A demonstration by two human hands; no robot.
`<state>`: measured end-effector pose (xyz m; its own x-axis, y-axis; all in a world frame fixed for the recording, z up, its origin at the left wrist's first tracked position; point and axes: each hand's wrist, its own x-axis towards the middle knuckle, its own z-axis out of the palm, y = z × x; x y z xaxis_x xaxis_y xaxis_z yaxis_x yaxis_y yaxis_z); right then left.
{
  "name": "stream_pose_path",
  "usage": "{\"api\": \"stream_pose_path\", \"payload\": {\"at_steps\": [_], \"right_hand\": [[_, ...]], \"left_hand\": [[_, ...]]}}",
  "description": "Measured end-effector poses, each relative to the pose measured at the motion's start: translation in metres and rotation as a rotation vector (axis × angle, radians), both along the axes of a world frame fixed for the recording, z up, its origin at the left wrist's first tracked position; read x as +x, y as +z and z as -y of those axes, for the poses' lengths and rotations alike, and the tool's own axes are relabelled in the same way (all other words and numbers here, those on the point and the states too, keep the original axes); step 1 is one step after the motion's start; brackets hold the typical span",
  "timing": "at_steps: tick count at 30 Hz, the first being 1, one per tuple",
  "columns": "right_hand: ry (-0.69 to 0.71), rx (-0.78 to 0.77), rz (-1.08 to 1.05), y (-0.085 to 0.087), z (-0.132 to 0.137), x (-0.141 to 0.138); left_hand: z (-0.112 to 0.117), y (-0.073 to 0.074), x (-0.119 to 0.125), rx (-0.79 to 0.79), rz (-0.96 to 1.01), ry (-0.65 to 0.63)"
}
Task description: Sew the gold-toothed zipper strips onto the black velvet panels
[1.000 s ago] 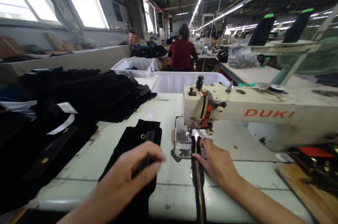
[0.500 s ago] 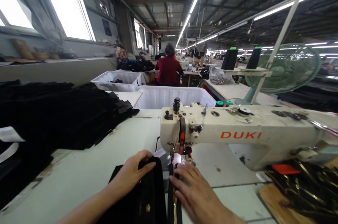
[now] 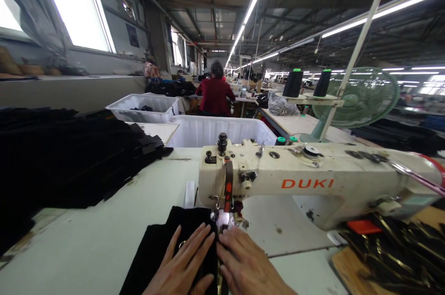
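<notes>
A black fabric piece (image 3: 148, 251) lies on the pale table in front of the sewing machine (image 3: 264, 172), its right edge close to the lit needle area (image 3: 224, 217). My left hand (image 3: 189, 260) rests flat on this fabric with its fingers spread. Just left of those fingers, a small gold ring (image 3: 181, 244) shows on the cloth. Between my hands runs a narrow black strip with a gold line (image 3: 219, 280), which looks like a zipper; it is mostly covered. My right hand (image 3: 248, 260) lies over its right side, fingers stretched toward the presser foot.
Dark fabric pieces (image 3: 69, 160) are heaped at left. Black-and-gold strips (image 3: 392, 253) lie at right by a wooden board (image 3: 342, 267). White bins (image 3: 222, 130) stand behind the machine, near thread cones (image 3: 292, 84) and a fan (image 3: 361, 98). A person in red (image 3: 214, 95) sits farther off.
My left hand has let go of the fabric's upper edge and now lies flat on it. The fabric has moved right, against the strip. My right hand stays near the presser foot.
</notes>
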<state>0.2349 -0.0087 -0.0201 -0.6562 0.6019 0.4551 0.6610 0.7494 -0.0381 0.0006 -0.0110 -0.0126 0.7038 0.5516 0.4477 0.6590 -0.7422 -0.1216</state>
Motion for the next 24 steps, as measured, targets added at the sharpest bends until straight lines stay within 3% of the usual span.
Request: {"api": "stream_pose_path", "payload": {"at_steps": [13, 19, 24], "right_hand": [[0.028, 0.0, 0.003, -0.013, -0.005, 0.002], [-0.084, -0.111, -0.081, -0.004, -0.006, 0.002], [-0.083, -0.082, 0.011, 0.0, -0.012, -0.001]], "left_hand": [[-0.008, -0.006, 0.005, 0.017, 0.02, 0.01], [-0.006, 0.004, 0.003, -0.022, 0.011, 0.021], [-0.009, 0.003, 0.0, 0.001, -0.032, -0.007]]}}
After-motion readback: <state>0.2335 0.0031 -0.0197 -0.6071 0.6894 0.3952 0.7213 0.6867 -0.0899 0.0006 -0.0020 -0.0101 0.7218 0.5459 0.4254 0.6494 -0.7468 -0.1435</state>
